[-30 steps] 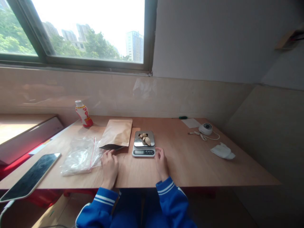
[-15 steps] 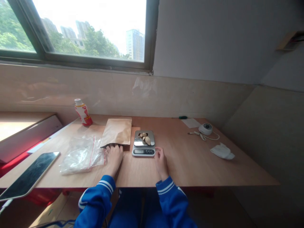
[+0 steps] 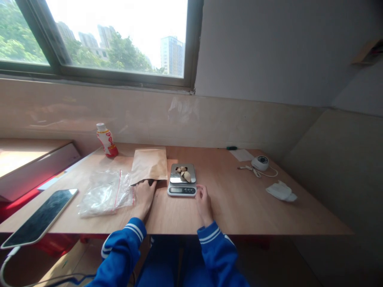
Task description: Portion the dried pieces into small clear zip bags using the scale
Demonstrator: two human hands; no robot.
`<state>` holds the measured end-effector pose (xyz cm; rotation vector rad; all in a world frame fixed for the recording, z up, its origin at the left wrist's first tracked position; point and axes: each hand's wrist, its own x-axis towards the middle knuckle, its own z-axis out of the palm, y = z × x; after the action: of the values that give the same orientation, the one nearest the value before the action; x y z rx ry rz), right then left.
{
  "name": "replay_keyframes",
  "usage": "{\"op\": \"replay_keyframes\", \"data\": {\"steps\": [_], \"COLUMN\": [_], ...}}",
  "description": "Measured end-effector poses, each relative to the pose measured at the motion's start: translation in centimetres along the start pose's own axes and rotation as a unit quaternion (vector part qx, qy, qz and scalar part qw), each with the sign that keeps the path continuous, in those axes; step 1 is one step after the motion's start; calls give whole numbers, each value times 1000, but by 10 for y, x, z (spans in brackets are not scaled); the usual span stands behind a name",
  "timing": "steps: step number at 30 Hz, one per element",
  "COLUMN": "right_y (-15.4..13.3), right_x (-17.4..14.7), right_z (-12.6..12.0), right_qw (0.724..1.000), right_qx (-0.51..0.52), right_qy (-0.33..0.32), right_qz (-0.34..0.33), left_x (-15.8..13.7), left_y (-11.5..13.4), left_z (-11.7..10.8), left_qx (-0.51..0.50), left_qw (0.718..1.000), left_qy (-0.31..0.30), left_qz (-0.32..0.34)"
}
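Observation:
My left hand [image 3: 144,198] is at the mouth of a brown kraft paper bag [image 3: 150,163] that lies flat on the table. Its fingertips are hidden inside the dark opening, so their grip cannot be made out. A small digital kitchen scale [image 3: 182,191] sits just right of the bag. Several pale, dried slices [image 3: 184,174], whose kind I cannot tell, lie on its metal plate. At the scale's front right corner, my right hand [image 3: 204,203] has its fingers curled, with thumb and index finger against the edge. The readout is too small to read.
Left of the bag lies a clear zip bag [image 3: 101,195], with a phone [image 3: 40,219] on a cable farther left. A red-and-white bottle [image 3: 107,140] stands behind. To the right are a small white corded device [image 3: 260,162], a crumpled tissue [image 3: 280,192] and a paper sheet [image 3: 241,155].
My left fingers have slid slightly farther into the paper bag's mouth, with the thumb now more spread. My right hand stays at the scale. The whole view has shifted a little.

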<state>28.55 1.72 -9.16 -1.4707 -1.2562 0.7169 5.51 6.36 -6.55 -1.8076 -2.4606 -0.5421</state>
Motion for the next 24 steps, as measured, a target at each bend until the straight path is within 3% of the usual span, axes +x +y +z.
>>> {"op": "replay_keyframes", "data": {"steps": [7, 14, 19, 24], "right_y": [-1, 6, 6, 5], "right_x": [0, 1, 1, 1], "right_z": [0, 2, 2, 2], "right_qw": [1000, 1000, 1000, 1000], "right_qx": [-2, 0, -1, -1], "right_qy": [1, -4, 4, 19], "right_qz": [5, 9, -1, -6], "left_x": [-15, -44, -66, -77], "left_y": [-16, -25, -9, 23], "left_z": [4, -10, -20, -34], "left_qx": [-206, -358, -354, -214], "left_qw": [976, 933, 934, 973], "left_qy": [76, -2, 12, 35], "left_qz": [0, -46, -37, 77]}}
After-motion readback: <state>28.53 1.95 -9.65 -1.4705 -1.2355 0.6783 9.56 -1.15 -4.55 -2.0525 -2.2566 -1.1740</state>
